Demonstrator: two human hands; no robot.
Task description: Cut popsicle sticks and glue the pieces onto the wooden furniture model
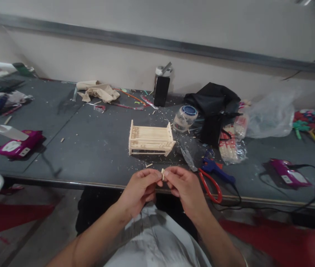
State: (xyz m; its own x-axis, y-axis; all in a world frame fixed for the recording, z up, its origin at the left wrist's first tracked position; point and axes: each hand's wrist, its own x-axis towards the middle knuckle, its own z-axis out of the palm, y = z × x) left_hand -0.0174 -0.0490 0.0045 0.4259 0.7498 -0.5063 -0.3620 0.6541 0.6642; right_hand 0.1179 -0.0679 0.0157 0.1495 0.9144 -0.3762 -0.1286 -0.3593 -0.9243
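Observation:
Both my hands meet at the front edge of the dark table, pinching a small pale wooden stick piece [163, 174] between the fingertips. My left hand [142, 185] grips it from the left, and my right hand [183, 183] from the right. Just beyond them stands a small bed-like frame [152, 139] built from pale wooden sticks, with raised posts at its ends. A short loose stick bit [149, 165] lies on the table between the frame and my left hand. The pieces in my fingers are partly covered, so their exact shape is unclear.
Right of my hands lie red-handled scissors or pliers [211, 187] and a blue glue gun [218, 170] with a cord. Behind are a blue-lidded jar [185, 118], a black bag [214, 98] and a black box [162, 91]. Purple power sockets [289, 173] sit at both sides.

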